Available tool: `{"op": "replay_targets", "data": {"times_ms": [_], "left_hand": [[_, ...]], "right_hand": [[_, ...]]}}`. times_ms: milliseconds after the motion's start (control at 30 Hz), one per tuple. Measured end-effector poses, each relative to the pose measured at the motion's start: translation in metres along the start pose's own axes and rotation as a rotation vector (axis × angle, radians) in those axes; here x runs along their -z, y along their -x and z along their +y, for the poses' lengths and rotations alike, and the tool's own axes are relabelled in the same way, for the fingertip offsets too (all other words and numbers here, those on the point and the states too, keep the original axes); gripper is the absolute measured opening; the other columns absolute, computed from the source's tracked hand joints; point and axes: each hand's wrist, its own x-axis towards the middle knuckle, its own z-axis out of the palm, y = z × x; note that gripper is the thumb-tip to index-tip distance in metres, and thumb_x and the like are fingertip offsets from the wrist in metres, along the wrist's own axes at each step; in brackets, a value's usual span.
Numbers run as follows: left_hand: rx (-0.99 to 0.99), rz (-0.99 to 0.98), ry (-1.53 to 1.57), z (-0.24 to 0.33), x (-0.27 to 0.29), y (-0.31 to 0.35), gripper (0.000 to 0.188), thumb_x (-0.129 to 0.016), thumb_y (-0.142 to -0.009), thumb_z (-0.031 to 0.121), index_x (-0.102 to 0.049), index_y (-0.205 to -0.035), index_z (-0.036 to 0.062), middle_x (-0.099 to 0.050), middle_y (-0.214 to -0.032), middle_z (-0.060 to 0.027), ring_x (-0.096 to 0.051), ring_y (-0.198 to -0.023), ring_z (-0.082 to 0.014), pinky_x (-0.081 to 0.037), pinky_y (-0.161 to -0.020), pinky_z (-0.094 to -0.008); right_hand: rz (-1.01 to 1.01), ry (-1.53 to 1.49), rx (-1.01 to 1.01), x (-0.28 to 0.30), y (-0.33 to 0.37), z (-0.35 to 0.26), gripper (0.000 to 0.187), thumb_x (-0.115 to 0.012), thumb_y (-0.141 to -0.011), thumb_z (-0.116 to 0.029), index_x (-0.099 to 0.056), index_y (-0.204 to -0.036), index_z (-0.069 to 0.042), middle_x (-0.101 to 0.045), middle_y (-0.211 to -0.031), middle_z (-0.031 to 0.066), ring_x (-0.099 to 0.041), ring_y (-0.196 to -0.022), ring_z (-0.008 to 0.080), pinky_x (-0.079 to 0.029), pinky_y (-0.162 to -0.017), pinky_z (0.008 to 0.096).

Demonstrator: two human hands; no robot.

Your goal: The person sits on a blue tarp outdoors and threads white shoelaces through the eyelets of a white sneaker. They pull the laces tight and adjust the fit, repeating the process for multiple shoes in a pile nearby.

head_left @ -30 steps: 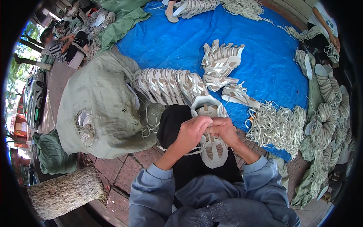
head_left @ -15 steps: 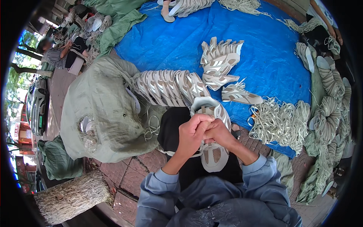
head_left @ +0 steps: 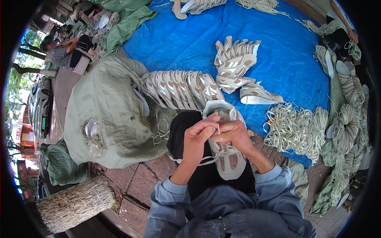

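A beige and white shoe upper (head_left: 230,168) with mesh panels lies across my dark-clad lap, its toe toward me. A pale shoelace (head_left: 209,160) runs over its front and loops out to the left. Above the shoe's tongue, my left hand (head_left: 197,137) is closed in a pinch on the lace. Close beside it, my right hand (head_left: 235,135) is closed too, with a short stretch of lace showing between the two hands. The fingers hide most of the lace end and part of the eyelet rows.
A row of nested shoe uppers (head_left: 180,89) leads from a bulging grey-green sack (head_left: 107,115). More uppers (head_left: 236,65) and a heap of laces (head_left: 297,129) lie on a blue tarp (head_left: 293,67). A tree trunk (head_left: 75,204) stands lower left. Other people sit at the edges.
My hands have drawn slightly apart, and the lace between them now shows. The shoe's front is less covered. The whole view has shifted a little.
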Motion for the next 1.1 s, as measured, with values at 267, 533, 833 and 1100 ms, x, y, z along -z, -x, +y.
{"op": "replay_targets", "data": {"times_ms": [267,533,833,1100], "left_hand": [[0.060,0.039,0.102,-0.001,-0.004,0.000,0.014,-0.059,-0.082,0.006,-0.065,-0.093,-0.0001,-0.057,-0.116,-0.0129,-0.053,-0.103,-0.0165,-0.040,-0.091,-0.0307],[0.055,0.003,-0.280,-0.004,-0.003,0.025,0.043,-0.048,-0.092,0.027,-0.044,-0.122,-0.0025,-0.052,-0.118,-0.0114,-0.049,-0.107,-0.0159,-0.039,-0.091,-0.0304],[-0.608,-0.464,-1.307,-0.040,-0.034,0.082,0.050,-0.066,-0.070,0.029,-0.054,-0.108,-0.0009,-0.051,-0.114,-0.0160,-0.044,-0.114,-0.0322,-0.035,-0.096,-0.0447],[-0.551,-0.581,-1.222,-0.063,-0.008,0.100,0.047,-0.063,-0.073,0.025,-0.054,-0.111,-0.0002,-0.050,-0.117,-0.0141,-0.041,-0.118,-0.0277,-0.034,-0.098,-0.0431]], "right_hand": [[-0.010,-0.034,0.099,-0.006,-0.005,0.006,0.004,-0.068,-0.068,-0.003,-0.066,-0.071,-0.001,-0.053,-0.063,-0.0021,-0.047,-0.060,0.0051,-0.037,-0.054,0.0215],[-0.031,0.064,-0.027,0.012,-0.009,-0.008,0.009,-0.068,-0.071,-0.011,-0.067,-0.072,-0.002,-0.053,-0.058,-0.0014,-0.043,-0.049,0.0041,-0.031,-0.042,0.0205],[-0.076,0.262,0.031,0.022,-0.068,-0.067,0.016,-0.065,-0.073,-0.017,-0.065,-0.065,-0.003,-0.056,-0.054,0.0016,-0.039,-0.040,0.0034,-0.024,-0.036,0.0184],[0.178,0.216,0.381,0.075,-0.162,-0.205,0.017,-0.061,-0.076,-0.018,-0.062,-0.074,-0.001,-0.054,-0.056,0.0022,-0.040,-0.039,0.0030,-0.027,-0.037,0.0180]]}}
